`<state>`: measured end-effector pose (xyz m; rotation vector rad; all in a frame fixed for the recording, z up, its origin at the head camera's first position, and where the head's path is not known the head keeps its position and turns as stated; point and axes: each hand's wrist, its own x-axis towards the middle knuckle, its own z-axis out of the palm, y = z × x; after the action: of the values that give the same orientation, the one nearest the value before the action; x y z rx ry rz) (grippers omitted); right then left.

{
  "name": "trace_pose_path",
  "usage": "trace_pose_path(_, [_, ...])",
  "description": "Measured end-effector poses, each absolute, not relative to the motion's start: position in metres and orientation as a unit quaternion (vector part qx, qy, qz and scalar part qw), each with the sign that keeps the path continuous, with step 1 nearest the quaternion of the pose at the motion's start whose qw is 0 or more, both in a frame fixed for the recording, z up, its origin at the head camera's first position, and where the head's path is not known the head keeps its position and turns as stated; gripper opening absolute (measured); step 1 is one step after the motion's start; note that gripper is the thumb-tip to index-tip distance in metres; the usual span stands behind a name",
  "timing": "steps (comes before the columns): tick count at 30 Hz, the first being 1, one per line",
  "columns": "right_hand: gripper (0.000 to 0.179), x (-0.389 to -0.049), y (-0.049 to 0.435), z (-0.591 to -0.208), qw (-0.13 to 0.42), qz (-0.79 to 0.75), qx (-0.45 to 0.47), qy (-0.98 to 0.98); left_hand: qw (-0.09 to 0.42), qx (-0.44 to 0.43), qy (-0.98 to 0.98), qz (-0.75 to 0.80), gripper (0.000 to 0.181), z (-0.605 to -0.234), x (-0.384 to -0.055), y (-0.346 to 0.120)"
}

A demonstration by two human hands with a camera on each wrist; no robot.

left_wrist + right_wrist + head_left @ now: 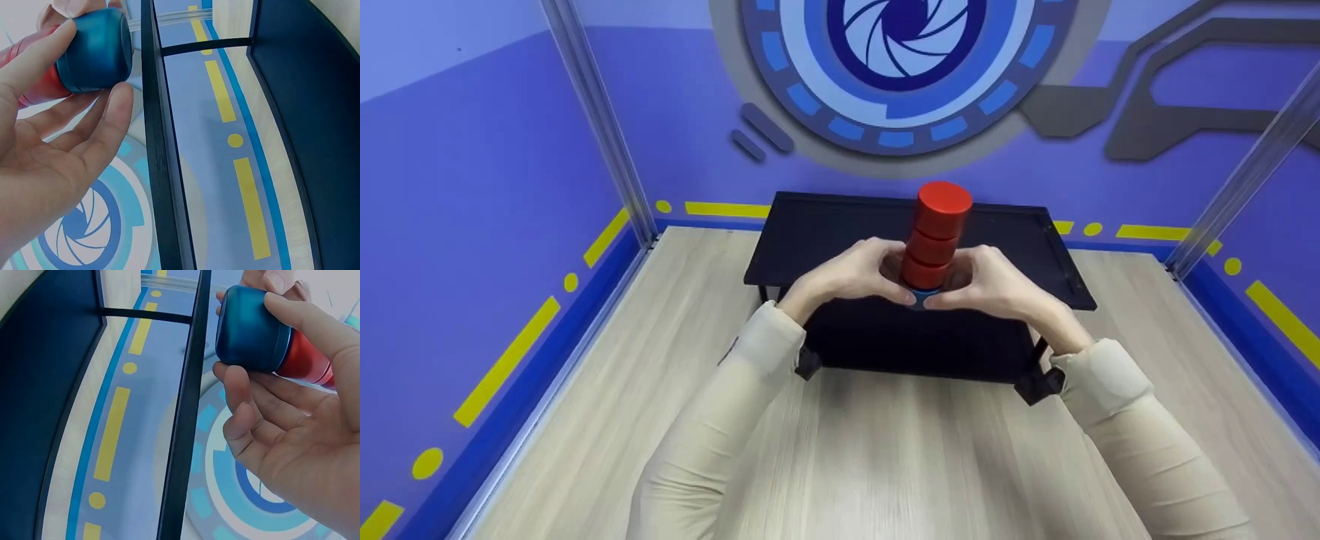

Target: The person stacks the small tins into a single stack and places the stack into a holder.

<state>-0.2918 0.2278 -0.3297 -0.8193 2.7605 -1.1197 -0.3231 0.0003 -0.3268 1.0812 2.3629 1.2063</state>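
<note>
A stack of several rounded cylinders stands between my hands, a shiny dark blue cylinder (97,50) at the bottom and red cylinders (936,236) above it. It tilts slightly in the head view. My left hand (851,271) holds the blue cylinder from the left, thumb on the near side. From the right, my right hand (997,281) grips the same cylinder, its thumb close to the other thumb. Both wrist views show a narrow gap between the blue base and the top board of a black two-tier rack (840,225).
The rack's lower shelf (915,345) lies under my forearms. Below it spreads a light wood-grain surface (847,465). Blue-purple panels (675,112) with yellow marks enclose the back and sides, joined by metal corner posts (604,127).
</note>
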Motion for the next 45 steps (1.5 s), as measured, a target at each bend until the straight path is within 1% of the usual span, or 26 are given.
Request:
trace_pose_path(11, [0.038,-0.313,0.23,-0.328,0.017,-0.374,-0.243,0.895,0.116,0.337,0.824,0.44,0.051,-0.327,-0.336,0.007])
trace_pose_path(19, [0.043,-0.327,0.23,-0.334,0.019,-0.384,-0.228,0.894,0.102,0.3,0.834,0.452,0.046,-0.333,-0.343,0.011])
trace_pose_path(29, [0.046,-0.335,0.233,-0.34,0.013,-0.393,-0.22,0.893,0.086,0.272,0.857,0.429,0.045,-0.336,-0.345,0.02])
trace_pose_path(45, [0.047,-0.341,0.231,-0.344,0.012,-0.366,-0.2,0.909,0.099,0.239,0.871,0.418,0.047,-0.335,-0.348,0.024])
